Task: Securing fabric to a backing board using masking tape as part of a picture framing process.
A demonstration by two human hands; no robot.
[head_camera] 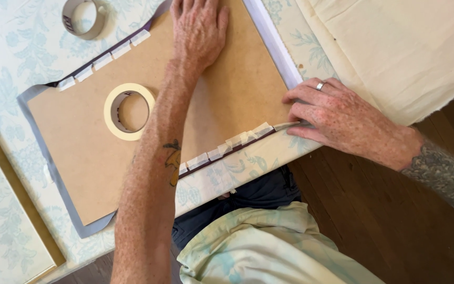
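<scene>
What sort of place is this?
Probably a home craft table: a pale floral tablecloth over a dark wooden floor, a brown hardboard panel edged with tape strips, and a cream masking-tape roll.

No pkgs, labels, signs or screens in view.
</scene>
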